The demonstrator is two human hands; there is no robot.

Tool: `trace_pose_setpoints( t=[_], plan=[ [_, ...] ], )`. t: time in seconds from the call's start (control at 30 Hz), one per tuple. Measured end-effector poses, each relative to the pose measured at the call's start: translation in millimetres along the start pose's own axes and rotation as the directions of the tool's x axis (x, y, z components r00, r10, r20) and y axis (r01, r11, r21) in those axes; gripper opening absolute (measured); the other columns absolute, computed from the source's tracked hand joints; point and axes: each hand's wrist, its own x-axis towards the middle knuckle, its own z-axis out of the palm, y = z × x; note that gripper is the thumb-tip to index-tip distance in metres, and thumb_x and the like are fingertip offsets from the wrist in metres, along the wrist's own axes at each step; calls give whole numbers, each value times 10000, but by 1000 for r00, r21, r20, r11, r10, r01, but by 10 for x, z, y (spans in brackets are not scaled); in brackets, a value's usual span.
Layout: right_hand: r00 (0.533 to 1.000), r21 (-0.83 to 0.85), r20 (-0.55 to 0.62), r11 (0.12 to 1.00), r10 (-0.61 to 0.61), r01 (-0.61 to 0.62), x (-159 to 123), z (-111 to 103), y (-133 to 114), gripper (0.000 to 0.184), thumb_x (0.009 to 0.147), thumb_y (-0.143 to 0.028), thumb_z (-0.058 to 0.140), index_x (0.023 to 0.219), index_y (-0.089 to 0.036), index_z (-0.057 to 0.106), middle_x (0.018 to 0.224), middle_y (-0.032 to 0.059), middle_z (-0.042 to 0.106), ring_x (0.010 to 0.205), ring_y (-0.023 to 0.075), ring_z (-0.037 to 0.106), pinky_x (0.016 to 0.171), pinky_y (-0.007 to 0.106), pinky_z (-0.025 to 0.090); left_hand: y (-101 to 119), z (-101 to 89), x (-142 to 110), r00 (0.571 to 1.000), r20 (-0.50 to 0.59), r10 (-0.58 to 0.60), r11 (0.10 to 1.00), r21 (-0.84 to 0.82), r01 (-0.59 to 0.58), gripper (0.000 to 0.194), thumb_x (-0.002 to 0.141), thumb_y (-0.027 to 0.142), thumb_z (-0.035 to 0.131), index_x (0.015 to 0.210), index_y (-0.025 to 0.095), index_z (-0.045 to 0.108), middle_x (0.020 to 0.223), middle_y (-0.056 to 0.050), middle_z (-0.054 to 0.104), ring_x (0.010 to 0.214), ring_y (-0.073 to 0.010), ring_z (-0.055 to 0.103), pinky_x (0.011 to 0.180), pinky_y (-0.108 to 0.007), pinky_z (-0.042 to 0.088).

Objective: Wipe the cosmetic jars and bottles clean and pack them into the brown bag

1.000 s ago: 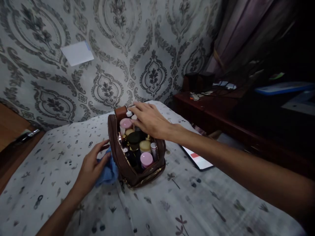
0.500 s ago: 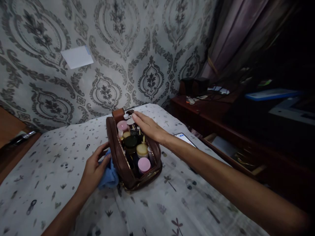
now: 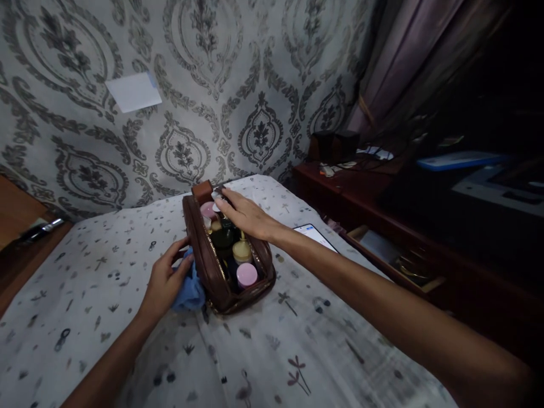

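A brown zip-up toiletry bag [image 3: 204, 249] stands open on the bed, packed with several jars and bottles. Among them are a pink-lidded jar [image 3: 247, 275] at the near end, a yellow-lidded jar [image 3: 242, 251], a dark lid [image 3: 222, 238] and another pink lid [image 3: 208, 210] farther back. My left hand [image 3: 168, 277] is closed on a bunched blue cloth [image 3: 190, 290] against the bag's left side. My right hand [image 3: 244, 214] reaches over the far end, thumb and fingers drawn together by a small white top; what they grip is partly hidden.
A phone [image 3: 315, 237] with a lit screen lies on the patterned bedsheet [image 3: 255, 351], partly behind my right forearm. To the right stands a dark red desk [image 3: 361, 198] with an open drawer [image 3: 391, 258], cables and a blue-edged object. The patterned wall [image 3: 229, 85] rises behind the bed.
My right hand has shifted slightly left and closed its fingers at the bag's far end, covering more of the containers there. My left hand stays at the cloth. The view has moved a little.
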Motion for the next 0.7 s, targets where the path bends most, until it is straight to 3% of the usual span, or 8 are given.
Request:
trace_pose_setpoints(
  t=[0.13,0.27,0.33,0.4,0.5,0.57,0.7],
  plan=[
    [986,183,-61,973,154,-140,-6,5,24,642,994,-597,358,1413,-142,530,1513,139,510,1435,250,441,1196,379,313,31,-7,2,1000,6,8,1000,-3,-8,570,859,538,621,1285,158,620,1315,-124,662,1121,-282,657,852,-355,578],
    [966,344,-135,925,219,-162,-277,-3,29,624,990,-574,377,1415,-142,528,1491,139,535,1407,247,475,1215,410,295,3,-36,-32,999,38,26,999,-40,-24,549,880,492,607,1323,168,588,1344,-121,642,1171,-271,633,946,-368,544],
    [975,406,-138,908,175,-106,-530,-9,27,664,961,-616,422,1473,-194,460,1558,105,458,1455,238,411,1239,420,259,-42,-50,-78,999,45,19,998,-57,-16,538,889,476,603,1334,174,576,1373,-122,622,1203,-269,617,999,-382,514],
    [995,434,-54,900,79,-48,-785,-14,23,801,885,-664,546,1546,-263,336,1645,70,309,1525,245,280,1259,441,217,-97,-57,-137,998,58,4,997,-71,0,522,896,468,600,1327,175,574,1379,-125,615,1210,-265,612,1027,-389,492],
    [997,403,10,913,74,-72,-1017,-1,11,1049,712,-673,750,1570,-315,266,1694,61,142,1570,294,102,1269,492,157,-154,-46,-226,998,62,-9,997,-72,13,493,895,475,603,1279,167,594,1319,-126,650,1202,-260,615,1053,-396,466],
    [996,371,-19,926,87,-74,-1042,33,0,1086,675,-673,779,1565,-311,273,1690,80,129,1572,308,66,1270,510,124,-157,-32,-274,999,46,-2,998,-55,5,472,896,480,596,1248,166,608,1282,-121,669,1205,-262,611,1076,-404,441],
    [991,306,-121,952,50,-10,-975,131,-1,1034,684,-682,764,1533,-276,336,1622,129,266,1553,315,160,1268,524,120,-132,-27,-347,999,42,21,1000,17,-22,446,931,475,540,1252,170,599,1249,-115,678,1182,-264,611,1040,-405,457]
  ],
)
